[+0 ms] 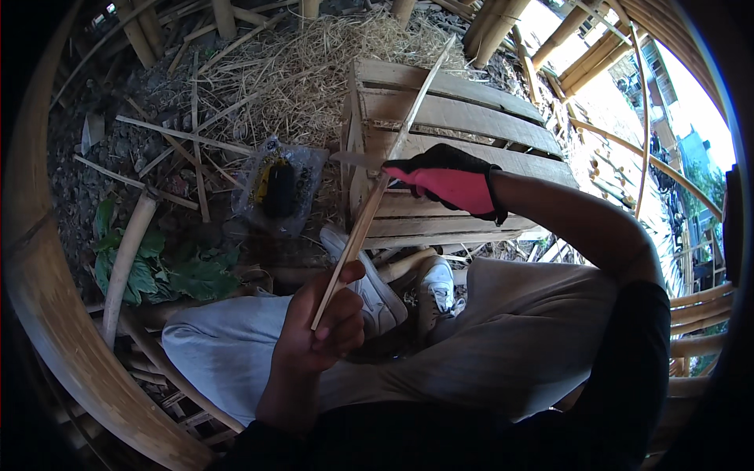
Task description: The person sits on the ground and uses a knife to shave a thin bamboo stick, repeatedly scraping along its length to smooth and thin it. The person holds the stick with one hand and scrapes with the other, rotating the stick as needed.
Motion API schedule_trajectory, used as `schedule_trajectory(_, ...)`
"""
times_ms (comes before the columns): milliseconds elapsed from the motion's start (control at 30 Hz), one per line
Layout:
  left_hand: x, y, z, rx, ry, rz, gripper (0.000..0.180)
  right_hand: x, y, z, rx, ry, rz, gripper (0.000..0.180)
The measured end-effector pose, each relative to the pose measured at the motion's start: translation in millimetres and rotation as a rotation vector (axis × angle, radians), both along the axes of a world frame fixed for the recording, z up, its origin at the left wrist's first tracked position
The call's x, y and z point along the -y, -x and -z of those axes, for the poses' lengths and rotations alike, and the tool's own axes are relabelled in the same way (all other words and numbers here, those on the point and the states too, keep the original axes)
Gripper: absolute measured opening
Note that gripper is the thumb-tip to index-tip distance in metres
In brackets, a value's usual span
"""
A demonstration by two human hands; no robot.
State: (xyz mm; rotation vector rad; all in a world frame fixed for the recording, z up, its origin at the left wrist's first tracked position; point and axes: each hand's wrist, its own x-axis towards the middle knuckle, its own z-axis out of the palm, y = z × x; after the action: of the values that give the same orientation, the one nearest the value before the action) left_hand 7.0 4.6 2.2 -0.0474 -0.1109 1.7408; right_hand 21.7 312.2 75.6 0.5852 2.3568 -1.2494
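A long, thin bamboo strip [363, 228] slants up and away from me to the right. Bare and closed, my left hand [323, 318] grips its near end above my lap. My right hand [448, 180] wears a pink and black glove and is closed around a knife, whose handle the fingers hide. The knife blade [357, 160] points left and lies across the strip around its middle. Past the knife, the strip's far part runs above a slatted wooden crate [463, 114].
Left of the crate, a clear plastic bag [302, 184] with a black and yellow object lies on the ground. Dry straw [314, 86] and loose bamboo sticks are scattered beyond. Green leaves [196, 275] sit at left beside a bamboo pole [129, 259]. A thick bamboo rail [78, 353] curves along the left.
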Motion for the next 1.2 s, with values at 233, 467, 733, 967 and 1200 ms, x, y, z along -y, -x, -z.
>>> schedule_trajectory(233, -1, 0, 0, 0.01, 0.023, -0.004, 0.02, 6, 1, -11, 0.007, 0.017, 0.119, 0.047)
schedule_trajectory(467, -3, 3, -2, -0.031, 0.058, -0.003, 0.021, 0, 6, -9, 0.038, -0.108, 0.177, 0.046)
schedule_trajectory(733, -1, 5, 2, -0.049, 0.037, -0.012, 0.019, 35, -6, -20, 0.081, 0.095, 0.077, 0.048)
schedule_trajectory(967, 3, 2, 3, -0.035, -0.025, -0.031, 0.02, 41, -1, -18, 0.129, -0.01, -0.022, 0.047)
schedule_trajectory(1200, 1, 1, 3, -0.024, -0.007, -0.026, 0.022, 53, -8, -33, 0.109, -0.018, 0.09, 0.039)
